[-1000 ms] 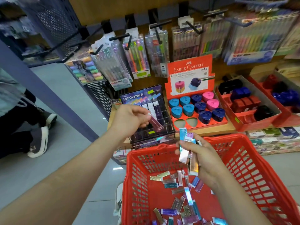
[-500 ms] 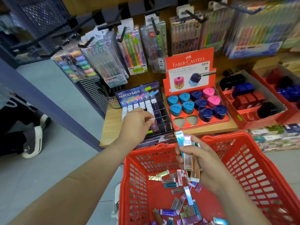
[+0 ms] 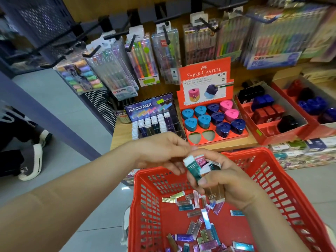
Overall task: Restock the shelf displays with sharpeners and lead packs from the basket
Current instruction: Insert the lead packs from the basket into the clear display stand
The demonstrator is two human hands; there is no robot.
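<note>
Left hand (image 3: 160,151) is back from the Hi-Polymer display (image 3: 151,117), now meeting right hand (image 3: 227,180) over the far end of the red basket (image 3: 291,179). It pinches a teal lead pack (image 3: 192,169) atop the bundle of lead packs (image 3: 213,195) clenched in right hand. Loose packs (image 3: 204,218) lie on the basket floor.

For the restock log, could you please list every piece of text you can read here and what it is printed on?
"FABER-CASTELL": red sharpener display card.
"HI-POLYMER": dark lead display header.
"ON-PVC": same header, its start covered by a green sticker.
Small print on the card, the hanging pen packs and the held lead packs: too blurred to read.
</note>
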